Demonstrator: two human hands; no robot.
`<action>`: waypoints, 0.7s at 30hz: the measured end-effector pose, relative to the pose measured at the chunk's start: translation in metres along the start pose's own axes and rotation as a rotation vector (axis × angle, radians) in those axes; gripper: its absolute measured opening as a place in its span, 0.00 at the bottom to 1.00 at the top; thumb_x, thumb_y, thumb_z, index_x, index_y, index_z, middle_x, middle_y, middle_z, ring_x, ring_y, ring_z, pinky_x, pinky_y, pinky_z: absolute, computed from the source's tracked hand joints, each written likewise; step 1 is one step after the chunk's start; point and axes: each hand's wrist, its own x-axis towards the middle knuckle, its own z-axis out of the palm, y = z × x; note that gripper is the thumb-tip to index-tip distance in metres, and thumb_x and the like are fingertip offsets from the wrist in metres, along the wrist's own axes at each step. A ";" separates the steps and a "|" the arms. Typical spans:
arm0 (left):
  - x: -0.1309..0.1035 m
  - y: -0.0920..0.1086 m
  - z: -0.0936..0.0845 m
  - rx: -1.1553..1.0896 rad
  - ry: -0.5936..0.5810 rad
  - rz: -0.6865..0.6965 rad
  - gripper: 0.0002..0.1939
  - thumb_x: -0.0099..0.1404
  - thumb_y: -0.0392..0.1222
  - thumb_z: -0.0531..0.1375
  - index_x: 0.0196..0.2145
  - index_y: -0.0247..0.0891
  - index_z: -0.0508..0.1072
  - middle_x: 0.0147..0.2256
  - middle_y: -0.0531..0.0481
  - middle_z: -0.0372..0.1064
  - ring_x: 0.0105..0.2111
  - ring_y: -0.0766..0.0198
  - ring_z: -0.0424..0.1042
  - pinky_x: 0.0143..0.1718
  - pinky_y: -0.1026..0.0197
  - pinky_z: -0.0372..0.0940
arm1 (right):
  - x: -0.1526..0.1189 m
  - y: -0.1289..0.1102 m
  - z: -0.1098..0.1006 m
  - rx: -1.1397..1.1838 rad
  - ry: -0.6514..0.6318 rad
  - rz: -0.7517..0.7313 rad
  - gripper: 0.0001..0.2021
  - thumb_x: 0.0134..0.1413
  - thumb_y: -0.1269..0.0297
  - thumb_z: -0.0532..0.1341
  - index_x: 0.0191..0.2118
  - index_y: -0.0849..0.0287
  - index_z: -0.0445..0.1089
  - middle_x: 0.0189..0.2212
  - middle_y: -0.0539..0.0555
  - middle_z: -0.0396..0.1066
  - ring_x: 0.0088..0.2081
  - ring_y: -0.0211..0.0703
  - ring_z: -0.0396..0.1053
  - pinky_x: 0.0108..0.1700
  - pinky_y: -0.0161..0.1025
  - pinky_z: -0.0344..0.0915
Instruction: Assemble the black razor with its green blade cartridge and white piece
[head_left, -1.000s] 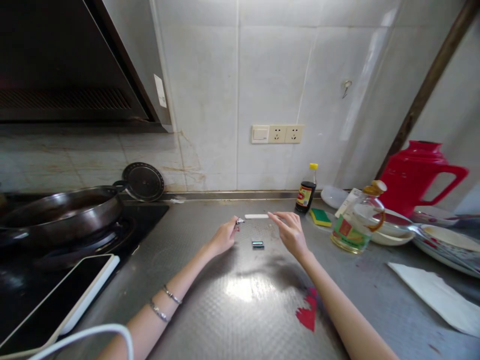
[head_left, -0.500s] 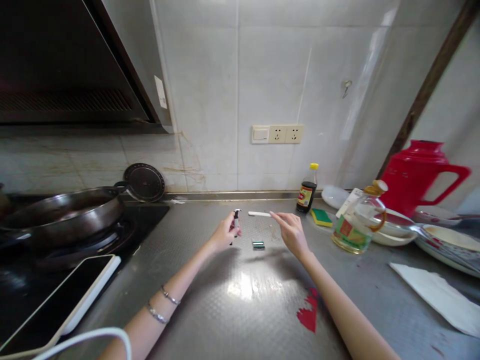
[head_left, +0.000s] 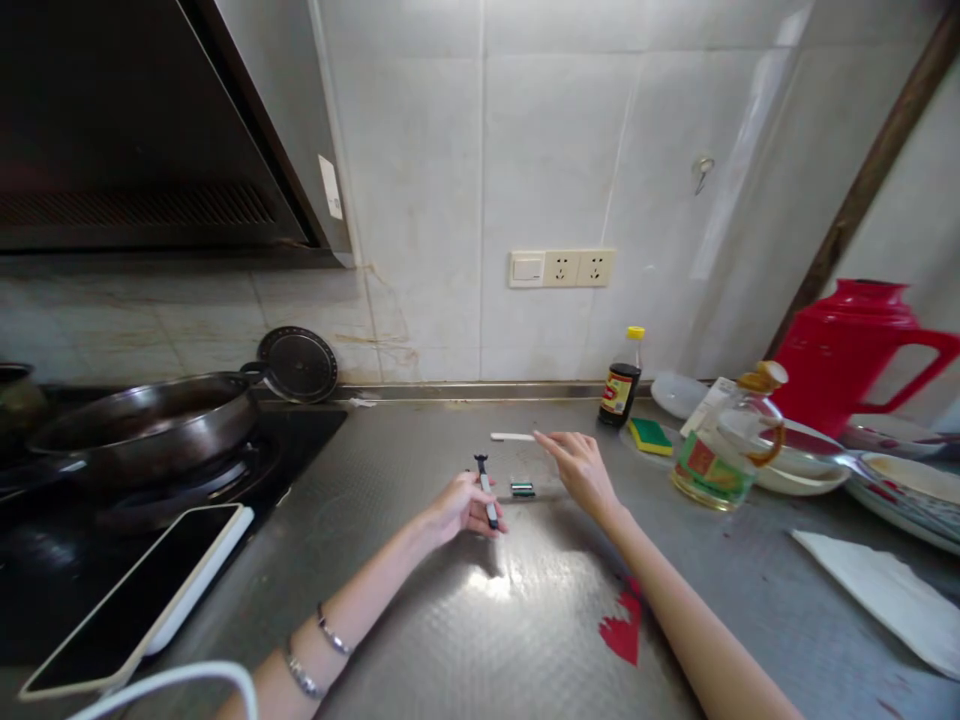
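Note:
My left hand [head_left: 469, 508] holds a small grey and black razor handle [head_left: 486, 490] between thumb and fingers, its forked black end pointing away from me. My right hand [head_left: 581, 462] is closed on the right end of a thin white stick [head_left: 513, 437], which points left just above the metal counter [head_left: 420, 640]. Between my hands a small green and silver razor head [head_left: 523, 489] lies on the counter. Two bracelets circle my left wrist.
Left: a pan [head_left: 150, 425] on the black stove and a white-edged phone [head_left: 142, 600]. Right: a soy sauce bottle [head_left: 619, 390], a sponge [head_left: 650, 436], an oil jug [head_left: 716, 465], a red thermos [head_left: 847, 355], dishes and a paper sheet [head_left: 885, 595].
My left hand has moved toward me and slightly right, and the handle in it has tilted, its near end now showing. The white stick has shifted slightly, with my right hand still at its end.

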 end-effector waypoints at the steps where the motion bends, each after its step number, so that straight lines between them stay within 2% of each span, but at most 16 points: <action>1: 0.000 -0.001 0.000 -0.020 0.013 -0.007 0.20 0.53 0.31 0.54 0.43 0.35 0.53 0.22 0.51 0.69 0.23 0.59 0.74 0.24 0.61 0.67 | 0.000 -0.002 0.000 0.002 -0.018 -0.010 0.27 0.51 0.81 0.51 0.55 0.53 0.61 0.40 0.56 0.68 0.40 0.44 0.61 0.42 0.42 0.54; 13: -0.006 0.001 0.000 -0.113 0.032 -0.019 0.15 0.52 0.29 0.53 0.39 0.35 0.55 0.20 0.49 0.69 0.21 0.59 0.73 0.22 0.62 0.66 | 0.009 -0.031 0.001 0.010 -0.152 -0.103 0.25 0.54 0.79 0.51 0.57 0.52 0.59 0.41 0.57 0.67 0.40 0.44 0.59 0.41 0.41 0.51; 21: -0.004 0.001 -0.005 -0.166 -0.010 0.055 0.18 0.51 0.30 0.55 0.40 0.35 0.55 0.22 0.49 0.69 0.21 0.59 0.73 0.21 0.63 0.66 | -0.002 -0.008 0.003 0.030 -0.154 -0.083 0.25 0.55 0.79 0.50 0.57 0.52 0.58 0.41 0.57 0.66 0.41 0.44 0.59 0.42 0.41 0.52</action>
